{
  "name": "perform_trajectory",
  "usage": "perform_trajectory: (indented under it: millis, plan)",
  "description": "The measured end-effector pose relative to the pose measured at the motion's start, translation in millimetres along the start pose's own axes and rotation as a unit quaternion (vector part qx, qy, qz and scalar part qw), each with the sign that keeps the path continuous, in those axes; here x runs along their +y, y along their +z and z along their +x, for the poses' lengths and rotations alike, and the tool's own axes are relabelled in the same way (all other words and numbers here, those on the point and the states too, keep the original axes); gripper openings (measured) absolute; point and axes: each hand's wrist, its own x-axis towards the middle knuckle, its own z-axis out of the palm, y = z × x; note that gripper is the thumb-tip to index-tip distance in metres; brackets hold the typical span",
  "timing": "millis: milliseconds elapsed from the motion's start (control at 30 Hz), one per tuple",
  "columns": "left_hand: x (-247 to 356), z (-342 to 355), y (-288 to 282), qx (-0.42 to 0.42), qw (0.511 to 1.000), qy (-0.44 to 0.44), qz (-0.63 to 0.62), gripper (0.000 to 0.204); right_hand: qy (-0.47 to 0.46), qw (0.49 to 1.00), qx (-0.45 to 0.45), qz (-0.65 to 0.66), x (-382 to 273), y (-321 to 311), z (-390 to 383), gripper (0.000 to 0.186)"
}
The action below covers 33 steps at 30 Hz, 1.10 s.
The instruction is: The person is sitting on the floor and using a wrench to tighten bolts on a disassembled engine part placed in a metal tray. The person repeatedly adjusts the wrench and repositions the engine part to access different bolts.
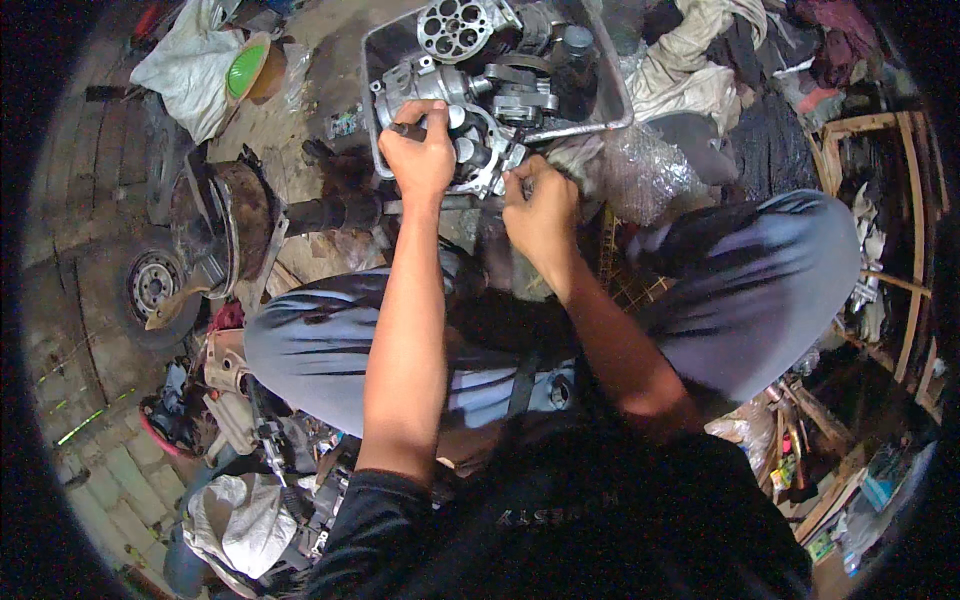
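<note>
A round silvery metal housing (pixel 488 128) with an open ring-shaped end lies at the near edge of a grey tub (pixel 592 130). My left hand (pixel 418 155) is closed over the housing's left side, and a short dark rod-like piece (pixel 408 131) sticks out of its fingers. At the housing's near right edge, my right hand (pixel 543 205) is closed in a pinch; what its fingertips hold is too small to make out. Farther back in the tub are a round metal plate with several holes (pixel 455 28), a cylindrical metal body (pixel 425 88) and a pulley-like part (pixel 522 100).
To the left stand a small wheel (pixel 153 285) and a rusty drum-like part (pixel 245 205). A white sack (pixel 195 75) lies beside a green bowl-shaped thing (pixel 246 70). Crumpled cloth (pixel 690 80) and clear plastic (pixel 655 175) lie right of the tub. A wooden frame (pixel 905 170) stands far right.
</note>
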Motion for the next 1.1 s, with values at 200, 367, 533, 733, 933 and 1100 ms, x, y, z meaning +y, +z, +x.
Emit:
perform_trajectory:
  millis: [200,367,533,733,933,1100]
  plan:
    - [3.4,2.6,2.4,0.024,0.999,0.023,0.041,0.019,-0.105,0.990,0.087,-0.022,21.3,16.3,5.7,0.010]
    - [1.4,8.0,2.2,0.026,0.997,-0.010,0.073,0.024,-0.127,0.988,0.086,-0.030,20.1,7.3,3.0,0.008]
    - [12.8,22.0,8.8,0.001,0.994,-0.047,0.103,0.028,-0.151,0.981,0.119,0.023,21.8,0.8,12.7,0.011]
    - [0.6,32.7,6.6,-0.021,0.991,-0.073,0.109,0.028,-0.160,0.982,0.081,-0.055,17.2,-1.0,14.4,0.015]
    - [5.4,29.6,6.3,-0.019,0.991,-0.079,0.105,0.027,-0.055,0.996,0.047,-0.056,20.7,5.0,18.3,0.012]
    - [-0.4,21.4,5.7,-0.006,0.995,-0.045,0.092,0.026,0.003,1.000,0.006,0.004,17.2,-1.3,28.0,0.019]
